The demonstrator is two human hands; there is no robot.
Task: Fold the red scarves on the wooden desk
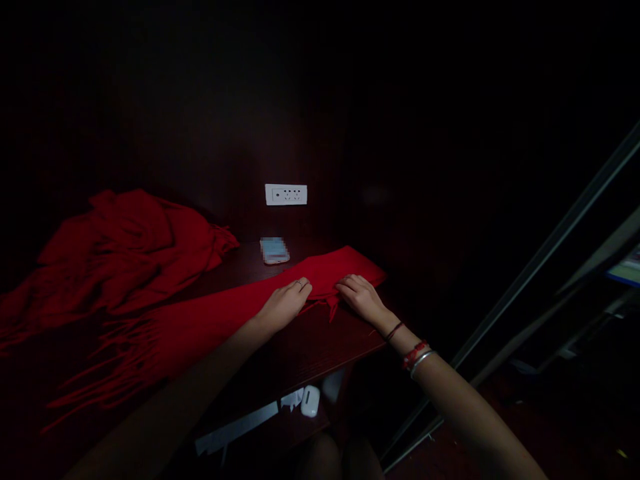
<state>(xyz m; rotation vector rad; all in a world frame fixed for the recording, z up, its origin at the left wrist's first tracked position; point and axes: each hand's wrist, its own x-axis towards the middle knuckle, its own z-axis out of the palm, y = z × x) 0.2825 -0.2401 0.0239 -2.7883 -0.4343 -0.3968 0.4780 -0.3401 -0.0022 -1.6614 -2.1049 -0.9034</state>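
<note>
A long red fringed scarf (210, 323) lies across a dark wooden desk (310, 347), its right end folded near the desk's right edge. My left hand (287, 300) rests on that fold with the fingers curled onto the cloth; a ring shows on one finger. My right hand (361, 297) lies beside it, fingers bent and pressing the scarf's folded edge. Bracelets circle the right wrist. A second red scarf (130, 247) sits crumpled at the back left.
A phone (275, 251) lies behind the scarf, below a white wall socket (285, 194). A small white object (310, 401) and paper strips show on a lower shelf. A slanted metal rail (540, 267) runs on the right. The room is very dark.
</note>
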